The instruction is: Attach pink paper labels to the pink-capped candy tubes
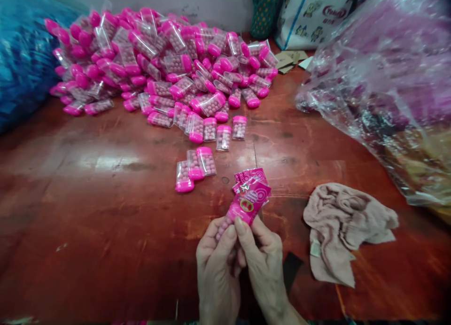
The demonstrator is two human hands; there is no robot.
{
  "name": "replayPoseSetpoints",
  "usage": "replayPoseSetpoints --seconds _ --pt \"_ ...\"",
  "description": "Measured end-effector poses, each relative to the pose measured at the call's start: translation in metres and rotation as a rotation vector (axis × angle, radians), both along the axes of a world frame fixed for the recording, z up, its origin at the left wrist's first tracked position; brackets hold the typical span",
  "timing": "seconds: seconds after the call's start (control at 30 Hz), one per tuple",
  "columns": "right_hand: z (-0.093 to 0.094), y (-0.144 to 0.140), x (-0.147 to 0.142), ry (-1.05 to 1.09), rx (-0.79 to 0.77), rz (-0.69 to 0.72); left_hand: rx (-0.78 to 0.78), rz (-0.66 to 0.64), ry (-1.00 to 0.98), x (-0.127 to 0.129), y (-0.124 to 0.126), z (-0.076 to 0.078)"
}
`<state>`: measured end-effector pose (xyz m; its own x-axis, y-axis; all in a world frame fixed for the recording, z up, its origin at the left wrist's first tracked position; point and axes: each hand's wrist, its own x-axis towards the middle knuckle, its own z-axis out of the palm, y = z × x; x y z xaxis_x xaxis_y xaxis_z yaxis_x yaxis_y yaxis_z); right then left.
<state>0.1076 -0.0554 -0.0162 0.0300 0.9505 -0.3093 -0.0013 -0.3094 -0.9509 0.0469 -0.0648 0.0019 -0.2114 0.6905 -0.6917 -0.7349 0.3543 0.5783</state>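
Both hands, left (216,259) and right (264,259), pinch one clear vial (225,224) of pink beads low over the table (88,212), its top wrapped in pink labels (250,193). Three capped vials (194,170) lie just beyond; a heap (158,62) of bead-filled vials sits further back. Beside the right hand lies a cloth (341,226).

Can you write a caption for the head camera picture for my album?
Two hands slip a pink label onto a candy bottle before a big pile.

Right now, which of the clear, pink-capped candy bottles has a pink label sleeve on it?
Only the clear pink-capped bottle pinched between left hand and right hand; every bottle on the table is bare.
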Motion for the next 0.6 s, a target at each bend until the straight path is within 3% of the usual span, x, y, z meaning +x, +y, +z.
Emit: replayPoseSetpoints --seconds 0.3,0.5,0.6 --pt "0.010 0.015 0.019 0.045 0.096 0.016 0.037 -0.088 -0.083 0.000 0.006 -0.002" --pt "0.008 0.009 0.008 -0.041 0.196 0.024 -0.074 0.094 -0.034 0.003 -0.001 0.002" --pt "0.006 0.006 0.011 -0.038 0.211 0.013 -0.039 0.080 -0.058 0.006 -0.004 0.003"
